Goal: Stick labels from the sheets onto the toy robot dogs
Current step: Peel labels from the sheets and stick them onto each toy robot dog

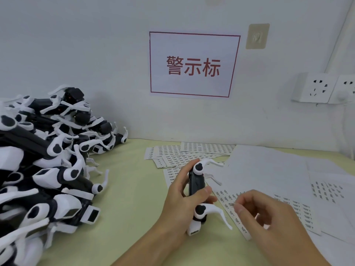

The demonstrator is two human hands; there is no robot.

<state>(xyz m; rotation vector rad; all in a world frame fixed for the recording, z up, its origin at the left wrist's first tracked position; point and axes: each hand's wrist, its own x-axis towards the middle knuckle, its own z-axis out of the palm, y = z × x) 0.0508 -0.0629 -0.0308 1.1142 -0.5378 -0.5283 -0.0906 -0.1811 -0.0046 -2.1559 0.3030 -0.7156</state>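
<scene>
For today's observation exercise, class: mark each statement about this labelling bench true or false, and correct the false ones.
1. The left hand grips a black-and-white plastic toy robot dog. True.
2. The right hand holds a pair of scissors. False: it holds no tool; its thumb and forefinger are pinched together above the white paper label sheet, seemingly on a small label.
3. The heap of black-and-white toy dogs lies to the person's right. False: it lies to the left.
4. A white wall sign with red characters and a red border hangs above the bench. True.
5. The white wall sockets sit left of the sign. False: they sit to its right.
</scene>
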